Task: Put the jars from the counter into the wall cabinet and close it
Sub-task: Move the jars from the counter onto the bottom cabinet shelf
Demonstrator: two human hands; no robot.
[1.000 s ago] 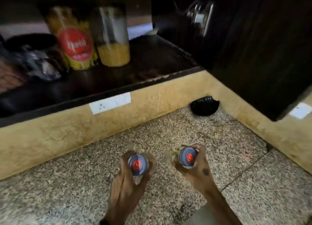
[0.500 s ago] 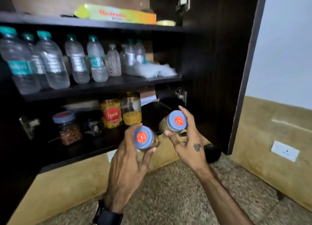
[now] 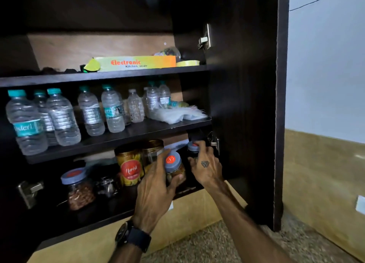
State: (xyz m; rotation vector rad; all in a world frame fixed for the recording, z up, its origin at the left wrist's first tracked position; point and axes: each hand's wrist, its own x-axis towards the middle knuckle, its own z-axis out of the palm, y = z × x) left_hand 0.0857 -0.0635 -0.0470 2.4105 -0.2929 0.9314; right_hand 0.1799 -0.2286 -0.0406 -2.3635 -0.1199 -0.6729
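Observation:
The dark wall cabinet point(image 3: 118, 76) stands open, its door point(image 3: 246, 105) swung out to the right. My left hand point(image 3: 156, 191) grips a small glass jar with a blue lid and red label point(image 3: 173, 165), held over the front of the bottom shelf point(image 3: 102, 216). My right hand point(image 3: 206, 166) holds a second blue-lidded jar point(image 3: 192, 147) deeper inside at the shelf's right end; its body is mostly hidden by my fingers and the shadow.
On the bottom shelf stand a blue-lidded jar of brown pieces point(image 3: 78, 187), a yellow jar with a red label point(image 3: 130, 167) and a gold-lidded glass jar point(image 3: 153, 151). Several water bottles point(image 3: 59, 116) fill the middle shelf. A kitchen scale box point(image 3: 136, 63) lies on top. Granite counter point(image 3: 207, 247) below.
Both hands have risen from the counter with a jar each and reached into the bottom shelf. The view has tilted up from the counter to the whole open cabinet.

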